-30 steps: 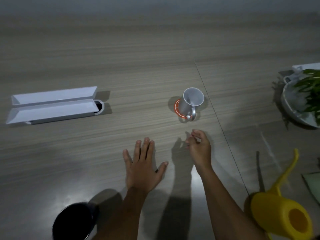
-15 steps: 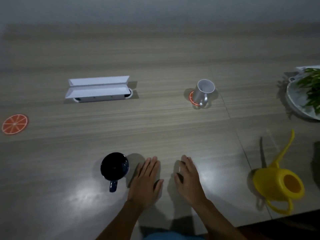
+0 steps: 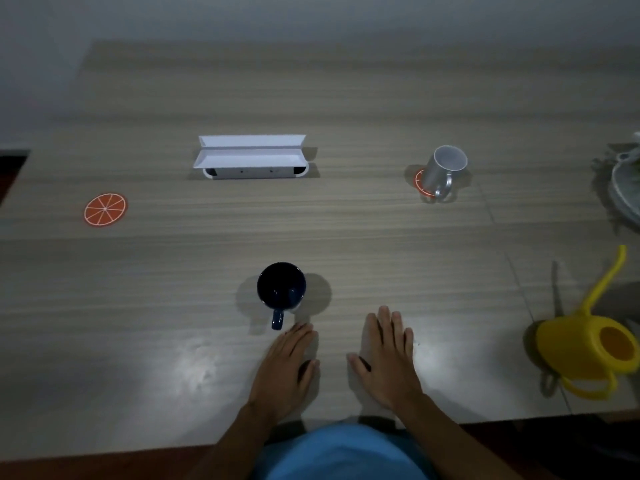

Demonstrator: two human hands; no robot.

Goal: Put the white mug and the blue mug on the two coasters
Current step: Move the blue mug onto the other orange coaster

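From the head camera, the only view, the pale wood-grain desk (image 3: 346,237) carries everything. The glossy white ceramic mug (image 3: 441,171) stands upright at the far right on a round orange-slice coaster (image 3: 420,183), handle toward the person; the coaster peeks out on the mug's left side, so the mug looks set a little off-centre, though half the task appears done. The dark blue ceramic mug (image 3: 281,289) stands upright on bare desk near the person, its handle pointing at them, which suits a grab from this side. The second round orange-slice coaster (image 3: 105,209) lies bare at the far left, well apart from the blue mug, so that mug has to travel left and away.

The left hand (image 3: 285,368) lies flat, palm down, fingers loosely together, holding nothing; its fingertips are just beside the blue mug's handle without touching it. The right hand (image 3: 386,358) lies flat and spread, also holding nothing. Both look at rest between steps, and the left is better placed for the blue mug.

An open white plastic cable box (image 3: 251,155) sits mid-desk and a yellow plastic watering can (image 3: 588,351) at the right, both off the likely path.
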